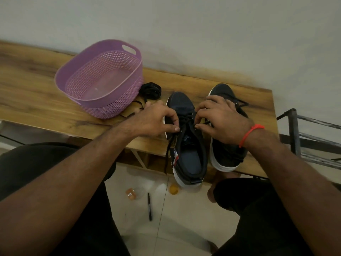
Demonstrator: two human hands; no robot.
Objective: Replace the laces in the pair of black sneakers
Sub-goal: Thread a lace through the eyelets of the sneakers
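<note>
A wooden table (46, 93) with a dark-streaked grain stands against a plain pale wall (203, 30); its near edge runs across the middle of the view, and its right end stops short of a dark metal frame (302, 137). Below it the floor (184, 218) is pale tile with thin grout lines.

Two black sneakers sit side by side at the table's right end, toes toward the wall, heels hanging over the near edge. The left sneaker (186, 145) is open, its tongue and insole showing. The left hand (156, 121) has its fingers curled, thumb and forefinger pinching the lace (186, 118) at the left side of the eyelets; a loose end of lace trails down past the table edge. The right hand (221, 119), a red thread (249, 133) on its wrist, pinches the same lace from the right side, while its palm covers the middle of the right sneaker (227, 156).

A purple basket (73, 76) stands left of the shoes, tilted. Just beside it, toward the wall, lies a coiled black lace (150, 90).

On the floor lie a pen (149, 207), a small orange thing (173, 189) and a blurred clear thing (132, 194). Dark trousers (36, 169) fill the lower corners.
</note>
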